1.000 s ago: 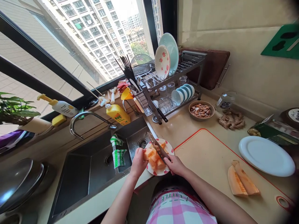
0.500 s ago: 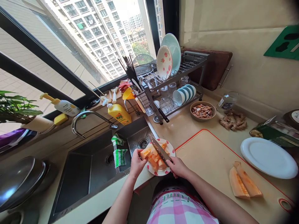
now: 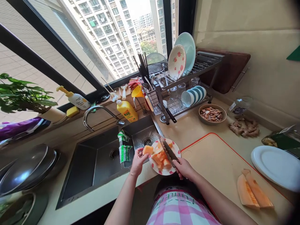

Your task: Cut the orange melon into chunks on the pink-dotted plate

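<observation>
My left hand [image 3: 137, 163] pinches a piece of orange melon [image 3: 147, 150] at the left rim of a plate. That plate [image 3: 154, 164], white with pink-red dots, stands at the counter's front edge beside the sink. Several cut melon chunks [image 3: 160, 157] are heaped on it. In my right hand [image 3: 184, 167] is a knife [image 3: 168, 150], its dark handle in my closed fingers and its blade slanting over the plate, with small bits stuck to it. Two long melon wedges [image 3: 248, 192] lie on the cutting board [image 3: 211, 159] to my right.
Left of the plate is a dark double sink [image 3: 81, 175] with a curved tap [image 3: 87, 118]. A dish rack [image 3: 187, 81] stands behind. A bowl of shallots or garlic [image 3: 212, 114], ginger [image 3: 244, 127] and white plates [image 3: 276, 165] sit at the right.
The melon piece in my left hand has come up and away from the heap, turning its smooth side towards me. The knife stays over the plate. The view has shifted left.
</observation>
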Available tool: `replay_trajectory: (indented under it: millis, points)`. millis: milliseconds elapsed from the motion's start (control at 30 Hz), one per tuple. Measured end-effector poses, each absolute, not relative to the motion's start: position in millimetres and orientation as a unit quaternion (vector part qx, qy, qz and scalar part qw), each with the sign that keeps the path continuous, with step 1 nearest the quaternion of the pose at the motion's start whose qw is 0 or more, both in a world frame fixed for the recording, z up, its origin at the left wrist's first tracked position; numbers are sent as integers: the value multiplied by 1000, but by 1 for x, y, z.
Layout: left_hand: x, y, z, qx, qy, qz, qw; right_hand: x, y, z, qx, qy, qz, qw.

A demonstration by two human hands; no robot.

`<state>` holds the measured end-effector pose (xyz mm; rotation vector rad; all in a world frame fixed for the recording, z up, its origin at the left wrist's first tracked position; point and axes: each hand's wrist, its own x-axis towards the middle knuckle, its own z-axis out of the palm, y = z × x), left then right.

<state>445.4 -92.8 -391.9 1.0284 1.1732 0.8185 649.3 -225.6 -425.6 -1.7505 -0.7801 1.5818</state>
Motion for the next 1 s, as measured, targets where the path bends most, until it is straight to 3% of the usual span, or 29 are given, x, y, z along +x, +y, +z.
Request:
replay_trajectory:
  millis: [367, 667, 1000]
  points:
    - [450, -111, -382, 299, 467, 358, 751, 653, -224, -416, -704, -339, 559, 278]
    - [468, -126, -379, 378, 507, 368, 682, 639, -253, -371, -718, -504, 386, 287]
    - [475, -124, -365, 453, 498, 354, 649, 629, -266, -335, -710, -554, 376, 220]
